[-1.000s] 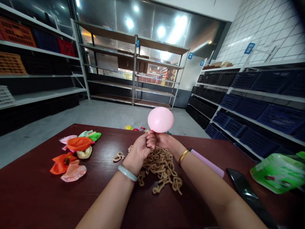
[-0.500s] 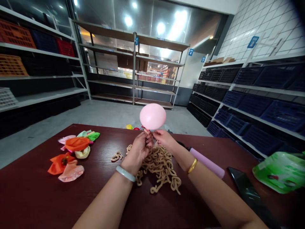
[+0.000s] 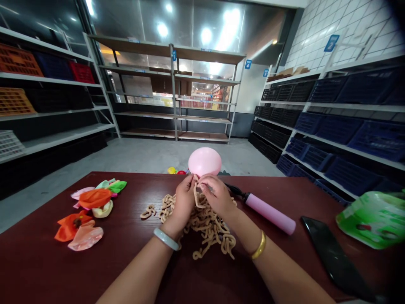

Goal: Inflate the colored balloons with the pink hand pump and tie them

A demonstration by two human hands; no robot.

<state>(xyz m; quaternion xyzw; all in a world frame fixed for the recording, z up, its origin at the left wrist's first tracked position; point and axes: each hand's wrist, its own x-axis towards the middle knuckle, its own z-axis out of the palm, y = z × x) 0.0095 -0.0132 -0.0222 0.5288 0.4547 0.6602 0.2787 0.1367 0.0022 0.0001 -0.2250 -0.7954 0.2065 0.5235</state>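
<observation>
A small inflated pink balloon (image 3: pixel 204 161) stands just above both my hands at the middle of the dark red table (image 3: pixel 44 270). My left hand (image 3: pixel 183 200) is closed, pinching the balloon's neck. My right hand (image 3: pixel 215 195) is closed too, its fingers pinching a tan rubber band at the neck. Under both hands lies a heap of tan rubber bands (image 3: pixel 207 226). A loose band (image 3: pixel 147 211) lies a little to the left of the heap.
Several flat, uninflated balloons (image 3: pixel 87 209) in orange, pink and green lie at the table's left. A pink hand pump (image 3: pixel 267 212) lies right of my hands. Further right lie a black phone (image 3: pixel 332 255) and a green packet (image 3: pixel 375 219). Shelving with crates lines the walls.
The balloon and both hands have come lower toward the heap. My right hand has turned over the neck and now pinches a rubber band. The view has tilted down slightly.
</observation>
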